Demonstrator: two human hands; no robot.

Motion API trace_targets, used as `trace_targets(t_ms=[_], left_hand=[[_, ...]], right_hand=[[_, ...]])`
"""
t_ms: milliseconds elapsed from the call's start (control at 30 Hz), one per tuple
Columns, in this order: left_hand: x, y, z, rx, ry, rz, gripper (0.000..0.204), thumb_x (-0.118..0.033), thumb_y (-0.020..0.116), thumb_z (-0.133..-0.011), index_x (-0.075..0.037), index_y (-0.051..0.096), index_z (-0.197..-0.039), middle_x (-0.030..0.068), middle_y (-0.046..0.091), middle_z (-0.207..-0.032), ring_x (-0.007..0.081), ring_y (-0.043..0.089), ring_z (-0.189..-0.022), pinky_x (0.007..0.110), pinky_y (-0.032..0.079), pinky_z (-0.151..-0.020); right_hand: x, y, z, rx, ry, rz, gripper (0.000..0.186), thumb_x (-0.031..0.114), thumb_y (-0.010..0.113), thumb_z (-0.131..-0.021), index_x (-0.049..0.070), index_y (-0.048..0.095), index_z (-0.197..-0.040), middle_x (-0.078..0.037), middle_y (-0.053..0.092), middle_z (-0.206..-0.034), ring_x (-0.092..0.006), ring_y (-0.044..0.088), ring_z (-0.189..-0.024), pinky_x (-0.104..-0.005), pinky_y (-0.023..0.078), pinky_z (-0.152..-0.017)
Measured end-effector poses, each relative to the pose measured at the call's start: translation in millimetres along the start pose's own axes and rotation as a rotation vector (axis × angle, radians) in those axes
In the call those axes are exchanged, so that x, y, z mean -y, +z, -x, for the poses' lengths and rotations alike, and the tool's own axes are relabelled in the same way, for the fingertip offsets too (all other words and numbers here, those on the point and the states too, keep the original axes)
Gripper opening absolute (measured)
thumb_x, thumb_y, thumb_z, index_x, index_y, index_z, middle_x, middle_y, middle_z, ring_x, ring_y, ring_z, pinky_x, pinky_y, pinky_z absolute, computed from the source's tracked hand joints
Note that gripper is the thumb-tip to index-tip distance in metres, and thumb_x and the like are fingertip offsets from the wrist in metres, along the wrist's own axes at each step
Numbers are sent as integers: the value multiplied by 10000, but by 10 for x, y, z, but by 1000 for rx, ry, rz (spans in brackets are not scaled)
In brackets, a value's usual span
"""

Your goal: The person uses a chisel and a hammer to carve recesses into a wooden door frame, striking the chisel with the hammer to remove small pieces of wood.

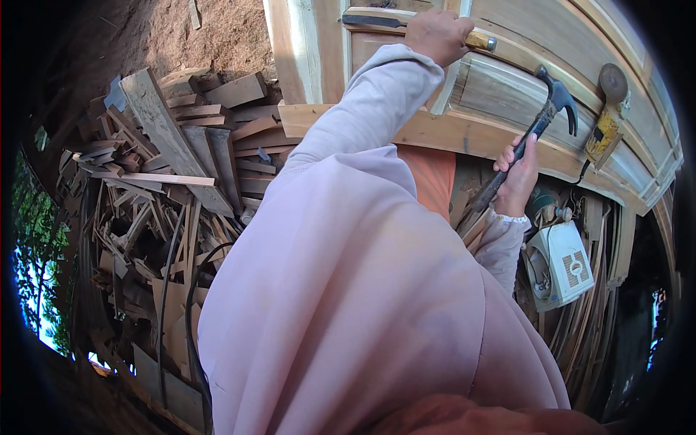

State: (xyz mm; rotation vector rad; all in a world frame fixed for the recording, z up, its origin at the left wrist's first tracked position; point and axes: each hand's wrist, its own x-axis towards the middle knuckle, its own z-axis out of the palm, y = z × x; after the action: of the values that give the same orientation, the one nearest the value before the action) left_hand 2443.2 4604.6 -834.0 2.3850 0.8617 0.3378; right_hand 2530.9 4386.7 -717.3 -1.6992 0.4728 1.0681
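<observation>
At the top of the view my left hand (438, 36) is closed around a chisel, its wooden handle (481, 41) sticking out to the right. The dark chisel blade (373, 21) points left, over a panelled wooden door (500, 83). Whether the blade touches the wood I cannot tell. My right hand (518, 174), near the door's front edge, grips a claw hammer (540, 123) by its dark handle. The hammer head is up and to the right, above the door, with its claw toward the right. Long pale sleeves cover both arms.
A yellow power tool with a round disc (602, 134) rests on the door's right part. Below stands a white box-shaped appliance (562, 264) beside long wood strips. Scrap wood (174, 141) is heaped at left, with a black cable (190, 312) across it.
</observation>
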Motion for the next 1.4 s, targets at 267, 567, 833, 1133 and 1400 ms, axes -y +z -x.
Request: trace_targets(t_ms=[267, 567, 833, 1133, 1400], left_hand=[[667, -1810, -21, -1254, -467, 910, 280, -313, 637, -903, -68, 506, -941, -48, 413, -624, 65, 404, -502, 208, 380, -507], [1604, -1694, 464, -1664, -716, 1255, 367, -123, 538, -911, 3, 416, -1233, 119, 504, -1176, 190, 522, -974, 319, 463, -777], [1845, -1252, 555, -1542, -1088, 947, 468, -152, 560, -888, 76, 347, -1237, 239, 493, -1167, 308, 522, -1028, 370, 414, -893], [1915, -1101, 388, -1532, -874, 565, 509, -131, 566, -873, 73, 313, -1264, 297, 521, -1104, 425, 538, -998, 426, 420, -870], [2021, -1109, 253, -1636, -774, 1064, 417, 67, 424, -890, 72, 303, -1289, 218, 193, -1517, 245, 171, -1423, 301, 181, -1132]], right_hand=[[770, 126, 241, -51, -307, 338, 368, 397, 421, -985, 45, 525, -954, -2, 428, -584, -86, 381, -443, -226, 331, -437], [1025, 1805, 575, 327, -597, 1005, 339, 332, 449, -992, 21, 585, -997, 34, 444, -587, -27, 374, -468, -183, 268, -426], [1019, 2697, 780, 571, -705, 1302, 337, 332, 475, -987, 14, 588, -993, 50, 416, -569, -16, 344, -476, -189, 250, -430], [890, 3321, 695, 730, -881, 1576, 369, 383, 507, -965, 33, 614, -1014, 39, 444, -606, -19, 382, -506, -190, 287, -454], [801, 4599, 1282, 868, -1576, 1639, 270, 263, 505, -965, 49, 536, -803, 10, 422, -570, -85, 405, -488, -271, 348, -460]])
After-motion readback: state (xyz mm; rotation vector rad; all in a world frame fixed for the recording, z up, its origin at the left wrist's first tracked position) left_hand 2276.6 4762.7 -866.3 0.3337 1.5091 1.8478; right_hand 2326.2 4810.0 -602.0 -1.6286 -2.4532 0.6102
